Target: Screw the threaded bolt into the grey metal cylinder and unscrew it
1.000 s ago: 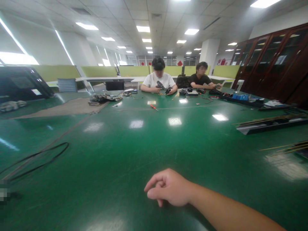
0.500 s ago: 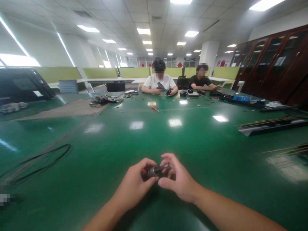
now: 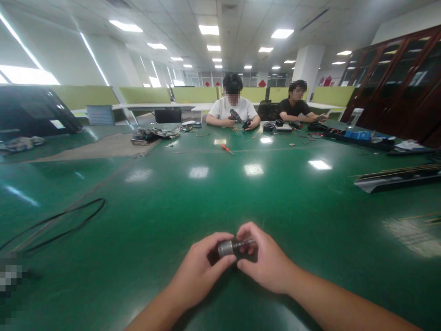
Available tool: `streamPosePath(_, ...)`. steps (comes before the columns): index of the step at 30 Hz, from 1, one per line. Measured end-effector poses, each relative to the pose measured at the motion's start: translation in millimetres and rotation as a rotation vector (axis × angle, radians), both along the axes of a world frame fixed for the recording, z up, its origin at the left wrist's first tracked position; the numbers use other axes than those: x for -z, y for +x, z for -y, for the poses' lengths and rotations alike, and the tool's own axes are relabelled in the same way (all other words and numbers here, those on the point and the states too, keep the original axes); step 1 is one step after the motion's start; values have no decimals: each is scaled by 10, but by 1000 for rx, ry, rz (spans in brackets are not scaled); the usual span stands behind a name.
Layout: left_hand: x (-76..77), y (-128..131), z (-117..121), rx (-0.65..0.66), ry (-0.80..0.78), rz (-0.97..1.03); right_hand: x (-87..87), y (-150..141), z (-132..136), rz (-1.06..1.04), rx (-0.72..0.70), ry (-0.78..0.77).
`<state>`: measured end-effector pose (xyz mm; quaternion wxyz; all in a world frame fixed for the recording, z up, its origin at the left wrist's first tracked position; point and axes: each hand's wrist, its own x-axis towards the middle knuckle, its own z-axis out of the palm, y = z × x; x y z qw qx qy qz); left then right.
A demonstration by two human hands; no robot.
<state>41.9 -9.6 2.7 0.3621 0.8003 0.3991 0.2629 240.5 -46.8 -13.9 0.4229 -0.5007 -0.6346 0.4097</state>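
Note:
Low in the head view, a small grey metal cylinder with a narrower dark shaft (image 3: 226,248) lies sideways between my two hands, just above the green table (image 3: 165,202). My left hand (image 3: 198,266) grips the wide grey end, its thumb below and fingers behind. Curled fingers of my right hand (image 3: 272,264) surround the thin end of the shaft, which points right. My right thumb sits lower, close to my left thumb tip. The fingers partly cover both ends of the part, and its exact kind cannot be made out.
An orange screwdriver (image 3: 226,148) lies far ahead. A black cable loop (image 3: 77,225) is at left, and a metal channel with thin rods (image 3: 389,181) at right. Across the table, one person (image 3: 237,110) holds a power drill (image 3: 236,115); another person (image 3: 296,108) sits to the right.
Both hands and the metal part have shifted slightly right in view, and more of the grey cylinder shows. The background has moved up a little as the camera tilted down.

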Motion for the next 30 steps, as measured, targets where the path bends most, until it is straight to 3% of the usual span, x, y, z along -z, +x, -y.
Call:
streamPosePath(9,-31,11,17,43,-62,-11,-1,-24,1,95,-2,79)
streamPosePath(30,-27,10,25,29,-71,-13,32,21,-18,143,7,48)
